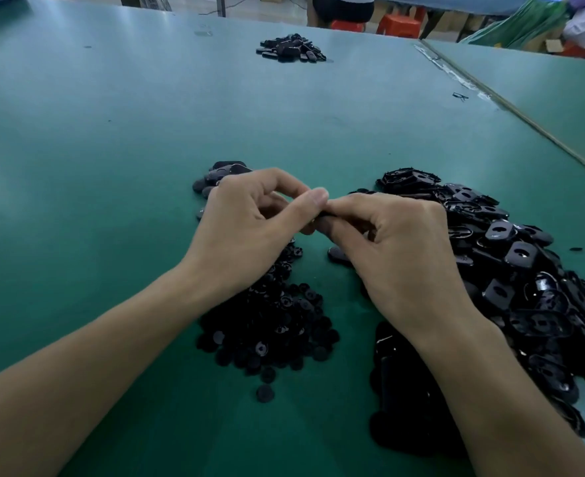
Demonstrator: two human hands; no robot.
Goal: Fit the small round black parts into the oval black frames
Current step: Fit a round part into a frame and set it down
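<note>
My left hand [249,222] and my right hand [397,249] meet above the green table [112,149]. Together their fingers pinch one black oval frame [322,218], mostly hidden between the fingertips; my left thumb presses on top of it. Whether a round part sits in it is hidden. A heap of small round black parts [277,325] lies under my left wrist. A large heap of oval black frames [525,277] spreads to the right of my right hand. A small group of black pieces [222,173] lies just beyond my left hand.
Another small pile of black pieces [291,48] lies far back on the table. A seam with tape [473,87] runs diagonally at the right, joining a second table. Red stools [397,24] and people stand beyond the far edge.
</note>
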